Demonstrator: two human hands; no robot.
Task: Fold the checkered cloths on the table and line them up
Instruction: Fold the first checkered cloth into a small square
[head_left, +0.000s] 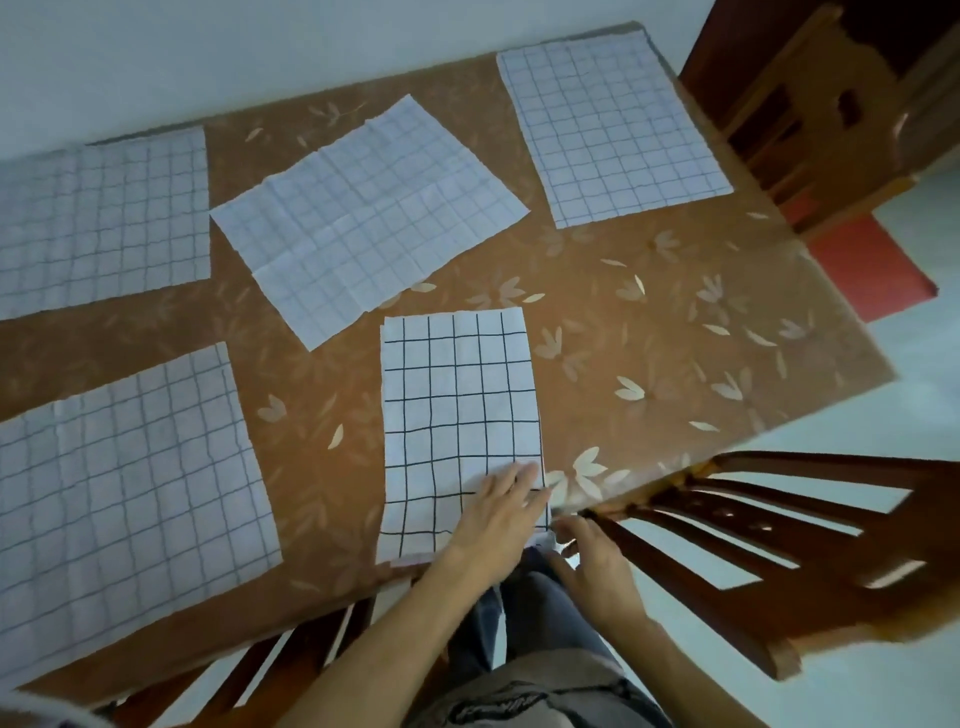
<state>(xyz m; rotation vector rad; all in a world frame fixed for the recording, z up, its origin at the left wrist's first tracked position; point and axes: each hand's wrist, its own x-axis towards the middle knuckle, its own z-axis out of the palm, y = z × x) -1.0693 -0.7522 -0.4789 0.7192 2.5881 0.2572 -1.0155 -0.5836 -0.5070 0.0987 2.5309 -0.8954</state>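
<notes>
Slippage threatens: the half-folded checkered cloth (457, 405) lies at the tabletop's (649, 338) near edge. Your left hand (493, 519) presses it flat, and your right hand (597, 566) curls at its corner, grip unclear. Tugging could skew the layers.

You have matt, lightly creased checkered cloths (457, 405) on a table (649, 322) under a smooth, slightly glossy brown floral covering, with polished dark wooden chairs (779, 545) alongside.

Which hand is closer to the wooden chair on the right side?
Right. The right hand is just beside the wooden chair; the left hand lies flat on the folded cloth, farther left.
</notes>
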